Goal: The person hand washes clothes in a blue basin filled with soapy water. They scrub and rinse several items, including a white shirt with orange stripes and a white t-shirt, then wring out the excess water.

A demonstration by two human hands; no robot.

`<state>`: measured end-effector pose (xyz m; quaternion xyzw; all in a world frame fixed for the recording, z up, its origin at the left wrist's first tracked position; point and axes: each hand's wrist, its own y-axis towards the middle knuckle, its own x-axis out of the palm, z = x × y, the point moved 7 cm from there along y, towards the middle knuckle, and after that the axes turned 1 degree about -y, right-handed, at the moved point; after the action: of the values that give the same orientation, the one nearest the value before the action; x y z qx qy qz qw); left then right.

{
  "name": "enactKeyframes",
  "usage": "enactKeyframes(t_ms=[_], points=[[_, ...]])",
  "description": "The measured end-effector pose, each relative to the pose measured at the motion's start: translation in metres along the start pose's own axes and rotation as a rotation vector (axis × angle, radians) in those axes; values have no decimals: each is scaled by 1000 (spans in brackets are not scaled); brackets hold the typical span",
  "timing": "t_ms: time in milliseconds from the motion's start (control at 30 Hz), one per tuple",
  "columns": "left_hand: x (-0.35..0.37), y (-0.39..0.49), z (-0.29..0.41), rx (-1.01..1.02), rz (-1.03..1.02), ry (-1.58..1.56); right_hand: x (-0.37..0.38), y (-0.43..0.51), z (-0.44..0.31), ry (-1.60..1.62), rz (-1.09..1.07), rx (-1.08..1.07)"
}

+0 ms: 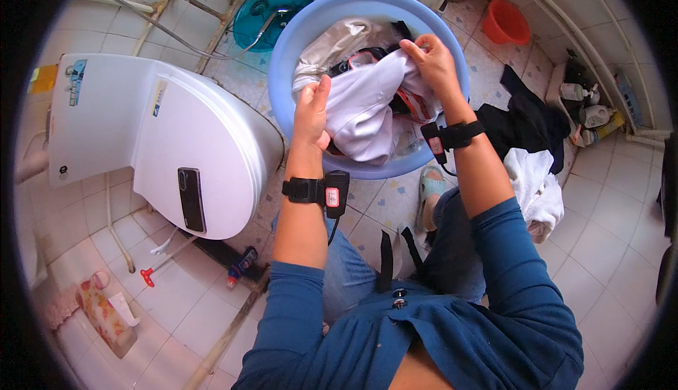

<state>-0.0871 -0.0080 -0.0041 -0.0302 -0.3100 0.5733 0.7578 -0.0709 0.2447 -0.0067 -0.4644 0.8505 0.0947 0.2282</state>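
Observation:
A light blue plastic tub (283, 35) stands before me, holding wet clothes and some water. My left hand (312, 114) pinches one side of a white cloth garment (365, 104), with the thumb on top. The other side of it is gripped by my right hand (431, 64) near the tub's right part. The white garment hangs stretched between both hands, over the tub. Beneath and behind it lie a cream satiny garment (339, 45) and a dark garment with orange and white stripes (413, 105). The lower parts of these clothes are hidden.
To the left is a white toilet (212, 141) with a smartphone (192, 199) on its lid. A teal basin (249, 24) with a shower head, a red basin (506, 21), black clothing (529, 120) and a white cloth (535, 183) lie around the tub. Bottles (593, 115) stand at right.

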Motion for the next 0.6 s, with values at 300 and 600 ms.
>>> enactKeyframes(t_ms=[300, 600], points=[[-24, 7, -9, 225, 255, 777, 39, -47, -56, -552, -127, -423], [-35, 24, -33, 194, 383, 1012, 110, -22, -12, -1085, -388, -444]])
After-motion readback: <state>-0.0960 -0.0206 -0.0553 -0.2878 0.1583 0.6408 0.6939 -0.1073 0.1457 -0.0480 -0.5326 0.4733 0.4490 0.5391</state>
